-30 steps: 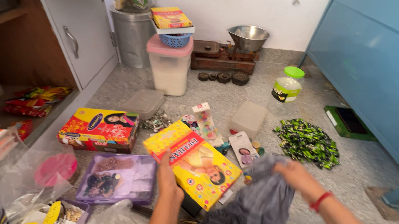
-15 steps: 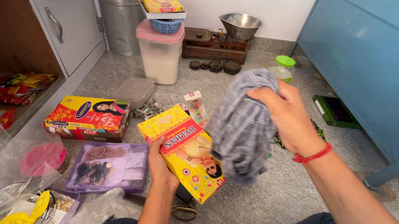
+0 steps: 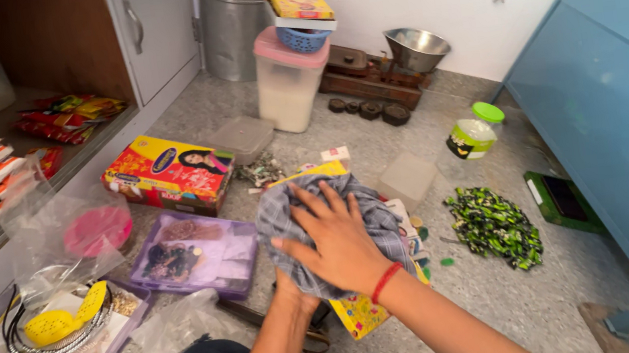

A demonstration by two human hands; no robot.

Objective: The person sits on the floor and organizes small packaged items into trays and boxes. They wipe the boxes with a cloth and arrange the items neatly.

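Observation:
My right hand [image 3: 335,242], a red thread on its wrist, lies palm down with fingers spread on a grey checked cloth [image 3: 371,209]. It presses the cloth onto a yellow printed box [image 3: 357,314], which the cloth mostly covers. My left hand [image 3: 290,289] reaches in beneath the cloth at the box's near edge and grips the box; only its wrist and heel show. The box is held low over the speckled floor [image 3: 463,319].
A red and yellow box [image 3: 168,171] and a purple tray [image 3: 203,252] lie left of the hands. Right of them are a pile of green and black pieces [image 3: 495,225], a green-lidded jar [image 3: 474,131] and a blue cabinet [image 3: 615,121]. A pink-lidded tub [image 3: 286,83] stands behind.
My right hand has brought the cloth down from mid-air and laid it flat on the yellow box. The left hand still holds the box, now under the cloth.

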